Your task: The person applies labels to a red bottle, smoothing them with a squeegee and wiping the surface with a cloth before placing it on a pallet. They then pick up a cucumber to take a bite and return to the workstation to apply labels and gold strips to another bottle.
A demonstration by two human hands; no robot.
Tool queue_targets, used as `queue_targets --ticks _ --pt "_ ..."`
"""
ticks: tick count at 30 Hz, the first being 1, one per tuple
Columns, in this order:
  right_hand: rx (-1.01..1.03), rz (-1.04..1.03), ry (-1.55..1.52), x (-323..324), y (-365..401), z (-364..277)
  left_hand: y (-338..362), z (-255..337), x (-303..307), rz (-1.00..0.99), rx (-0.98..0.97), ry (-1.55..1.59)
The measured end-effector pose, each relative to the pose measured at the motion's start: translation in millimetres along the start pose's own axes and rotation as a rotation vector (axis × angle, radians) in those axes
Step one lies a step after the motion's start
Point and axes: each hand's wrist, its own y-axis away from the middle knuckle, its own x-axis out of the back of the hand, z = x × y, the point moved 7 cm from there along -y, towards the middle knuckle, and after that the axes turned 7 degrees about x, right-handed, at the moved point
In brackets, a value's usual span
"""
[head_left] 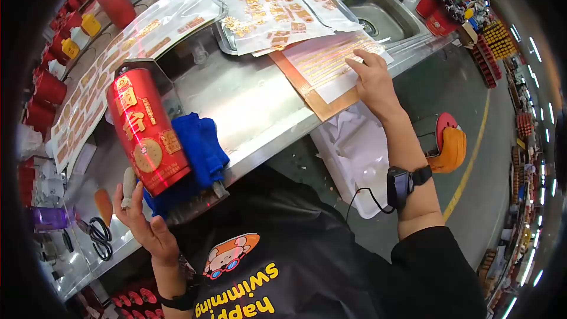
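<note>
A large red canister (142, 124) with gold lettering and a gold round emblem lies on a blue cloth (201, 147) at the left of the metal table. Just below the canister's lower end, my left hand (144, 224) has its fingers spread, close to a pale rounded stick (128, 186); whether they touch is unclear. My right hand (372, 80) is over a white sheet with rows of gold strips (331, 62), which lies on a brown board (295, 82) at the table edge. Its thumb and forefinger are apart, with nothing visible between them.
Behind are sheets of gold stickers (266, 9) on a tray and a sink (372, 18). Longer sticker sheets (88, 94) lie at the left, near black scissors (100, 239). A white bin (360, 159) stands below the table, beside an orange-covered stool (452, 150). Red canisters line the far left.
</note>
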Motion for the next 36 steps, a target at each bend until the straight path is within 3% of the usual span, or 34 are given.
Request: queue_targets --ticks 5,9,12,18,23,25,28,31,34,36 --pt "0.057 -0.062 0.105 -5 4 -12 2 -2 -5 -0.021 0.003 0.051" --pt "0.065 -0.040 -0.184 -4 1 -12 1 3 -8 0.007 0.033 0.122" --pt "-0.062 0.027 -0.209 3 -2 -10 4 -1 -8 -0.023 0.031 0.082" --pt "0.022 -0.036 -0.151 -3 -10 -17 7 -3 -14 0.015 0.080 0.258" --pt "-0.015 -0.008 -0.238 14 -12 -31 -2 -17 -9 0.033 0.133 0.051" --pt "-0.002 -0.063 -0.361 24 -18 -52 -12 3 7 0.083 -0.027 -0.212" --pt "0.016 -0.134 -0.597 36 -30 -96 -23 26 11 0.077 -0.185 -0.254" --pt "0.112 -0.243 -0.798 54 -41 -157 -21 18 7 0.096 -0.128 -0.152" --pt "0.380 -0.225 -0.899 75 -52 -213 -15 9 9 0.078 -0.015 0.021" --pt "0.437 -0.264 -0.991 87 -59 -243 -20 9 13 0.026 0.011 0.178"
